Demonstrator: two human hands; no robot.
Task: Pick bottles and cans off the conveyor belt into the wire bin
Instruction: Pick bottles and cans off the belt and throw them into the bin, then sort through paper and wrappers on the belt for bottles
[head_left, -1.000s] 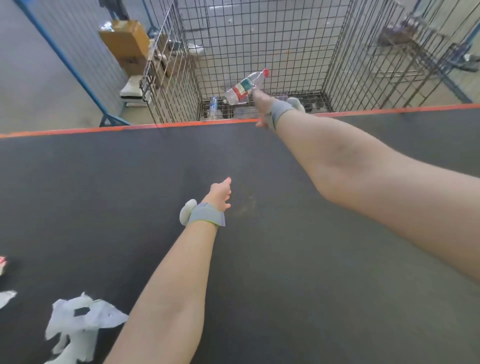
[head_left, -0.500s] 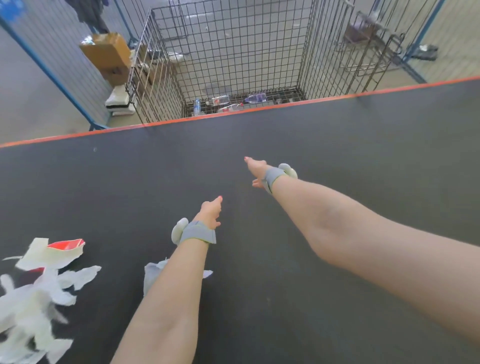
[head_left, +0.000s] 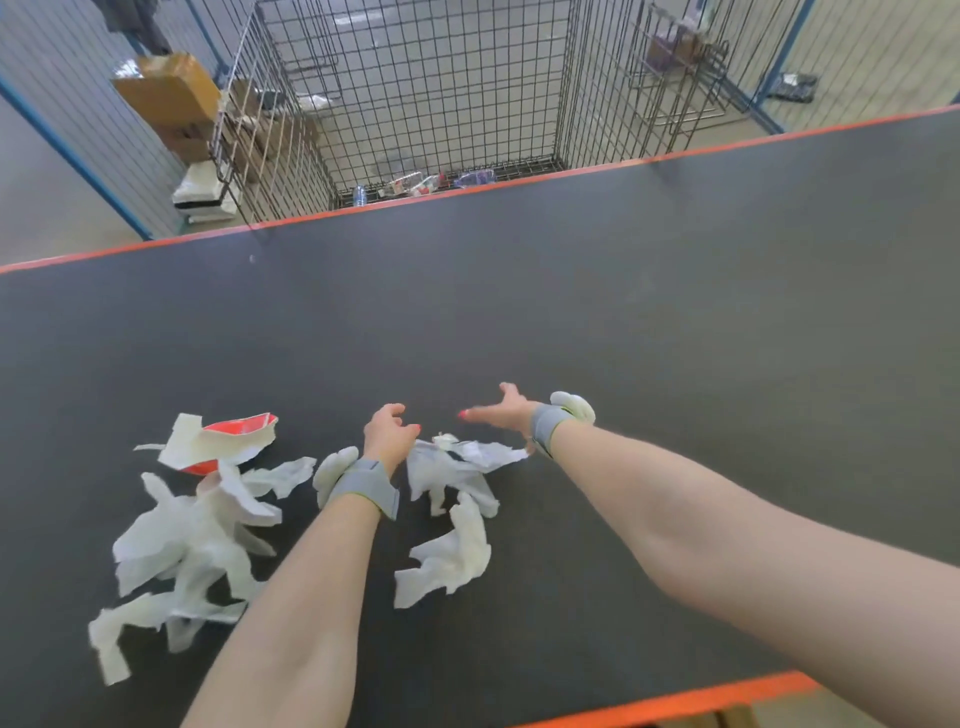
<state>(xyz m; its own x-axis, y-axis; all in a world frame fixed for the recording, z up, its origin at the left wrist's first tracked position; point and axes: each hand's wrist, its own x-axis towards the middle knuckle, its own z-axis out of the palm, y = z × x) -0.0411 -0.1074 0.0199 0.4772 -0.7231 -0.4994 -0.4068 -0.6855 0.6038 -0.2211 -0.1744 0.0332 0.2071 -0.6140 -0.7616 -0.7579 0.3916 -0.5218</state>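
Note:
The dark conveyor belt (head_left: 675, 312) fills the view, and the wire bin (head_left: 415, 93) stands beyond its far orange edge. Several plastic bottles (head_left: 421, 183) lie on the bin's floor. My left hand (head_left: 387, 434) hovers over the belt with loosely curled fingers and holds nothing. My right hand (head_left: 501, 413) reaches leftwards beside it, fingers stretched out and empty. Both hands are above torn white paper scraps (head_left: 457, 467). No bottle or can shows on the belt.
More white scraps (head_left: 192, 535) and a red-and-white torn carton piece (head_left: 223, 441) lie left of my left arm. Cardboard boxes (head_left: 171, 93) and white bags (head_left: 200, 189) sit left of the bin. A second wire frame (head_left: 675, 67) stands at the right.
My right hand released a bottle into the bin and drew back over the belt near my left hand. Paper scraps moved in from the left and now lie under both hands.

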